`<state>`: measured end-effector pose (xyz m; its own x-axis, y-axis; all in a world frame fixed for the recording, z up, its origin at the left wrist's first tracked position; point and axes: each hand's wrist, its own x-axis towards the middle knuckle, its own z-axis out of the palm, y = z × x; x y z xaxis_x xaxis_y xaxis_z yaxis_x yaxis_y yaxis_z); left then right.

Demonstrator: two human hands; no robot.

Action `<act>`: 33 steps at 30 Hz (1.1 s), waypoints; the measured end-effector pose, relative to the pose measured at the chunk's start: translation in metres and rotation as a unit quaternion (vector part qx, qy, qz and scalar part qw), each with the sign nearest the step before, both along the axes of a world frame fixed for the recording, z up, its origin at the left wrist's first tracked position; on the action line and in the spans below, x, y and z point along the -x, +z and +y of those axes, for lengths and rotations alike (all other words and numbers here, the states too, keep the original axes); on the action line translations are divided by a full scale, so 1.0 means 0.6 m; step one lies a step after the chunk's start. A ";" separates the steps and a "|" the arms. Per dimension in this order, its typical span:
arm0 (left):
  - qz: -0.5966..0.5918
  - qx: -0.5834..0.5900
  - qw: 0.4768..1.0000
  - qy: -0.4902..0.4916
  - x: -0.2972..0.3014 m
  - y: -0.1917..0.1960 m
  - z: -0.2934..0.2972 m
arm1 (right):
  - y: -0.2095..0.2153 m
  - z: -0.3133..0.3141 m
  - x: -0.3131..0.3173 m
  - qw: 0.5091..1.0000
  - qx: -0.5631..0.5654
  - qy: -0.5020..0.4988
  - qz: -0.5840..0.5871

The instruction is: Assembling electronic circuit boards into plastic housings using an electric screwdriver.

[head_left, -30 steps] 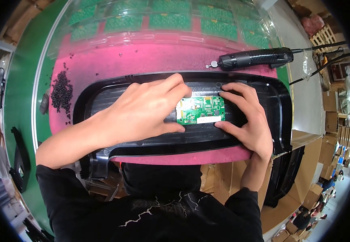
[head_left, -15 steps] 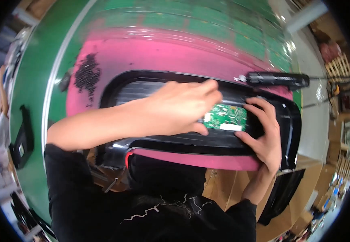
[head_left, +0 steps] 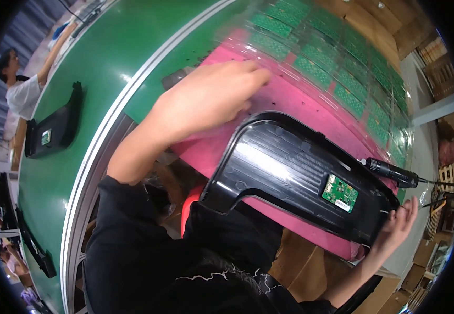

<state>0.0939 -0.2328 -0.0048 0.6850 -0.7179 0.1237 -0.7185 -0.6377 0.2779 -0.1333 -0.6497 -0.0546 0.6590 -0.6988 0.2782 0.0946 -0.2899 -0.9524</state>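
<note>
A black plastic housing (head_left: 274, 157) lies on a pink mat (head_left: 201, 152), its ribbed inside facing up. In its right part sits a green circuit board (head_left: 340, 192) with a white label. My left hand (head_left: 211, 94) is over the mat's left end, beyond the housing, where small black screws (head_left: 198, 57) are scattered. Its fingers bend downward, and their tips are blurred and partly hidden. At the housing's right end is my right hand (head_left: 401, 222), fingers stretched and thumb close to the rim; contact with the housing is unclear.
Clear plastic trays with green boards (head_left: 316, 68) stretch across the far side. A black electric screwdriver (head_left: 392, 172) lies right of the housing. On the green table at left is another black housing (head_left: 59, 125) with a board. A person (head_left: 25, 89) sits at far left.
Both hands have left the circuit board, which now lies in the housing. My left hand moved left to the screws, my right to the housing's right end. The view has turned.
</note>
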 end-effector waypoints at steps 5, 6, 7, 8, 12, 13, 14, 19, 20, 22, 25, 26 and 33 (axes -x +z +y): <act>0.049 -0.043 0.998 -0.006 0.009 -0.048 0.082 | 0.040 -0.154 0.013 0.940 -0.318 0.081 -0.096; 0.061 -0.015 0.998 -0.008 0.009 -0.056 0.085 | 0.041 -0.168 -0.007 0.942 -0.322 -0.008 -0.099; 0.044 0.024 0.999 0.005 0.014 -0.062 0.090 | 0.030 -0.192 -0.030 0.935 -0.328 -0.091 -0.100; 0.046 0.031 0.998 -0.002 0.010 -0.067 0.090 | 0.021 -0.233 -0.034 0.946 -0.304 -0.074 -0.083; 0.018 0.105 0.994 0.022 0.000 -0.086 0.081 | 0.006 -0.370 -0.061 0.830 -0.415 0.365 0.080; 0.001 0.102 0.995 0.021 -0.003 -0.089 0.077 | 0.008 -0.364 -0.079 0.829 -0.414 0.367 0.080; -0.016 0.095 0.995 0.023 -0.002 -0.090 0.078 | 0.011 -0.338 -0.102 0.905 -0.370 0.195 0.078; -0.038 0.077 0.996 0.037 -0.003 -0.086 0.079 | 0.068 -0.115 -0.191 0.947 -0.224 0.094 -0.211; -0.038 0.084 0.995 0.037 -0.005 -0.084 0.075 | 0.059 -0.105 -0.194 0.969 -0.100 0.098 -0.202; -0.032 0.104 0.994 0.028 -0.010 -0.084 0.074 | 0.035 -0.014 -0.213 0.986 0.002 0.093 -0.137; -0.037 0.125 0.991 0.024 -0.024 -0.087 0.065 | 0.049 0.065 -0.214 0.923 -0.289 0.227 -0.112; -0.036 0.124 0.991 0.025 -0.023 -0.077 0.060 | 0.054 0.070 -0.216 0.933 -0.274 0.196 -0.127; 0.080 0.260 0.955 -0.116 -0.003 -0.008 -0.071 | 0.116 0.130 -0.186 0.832 -0.354 0.307 -0.299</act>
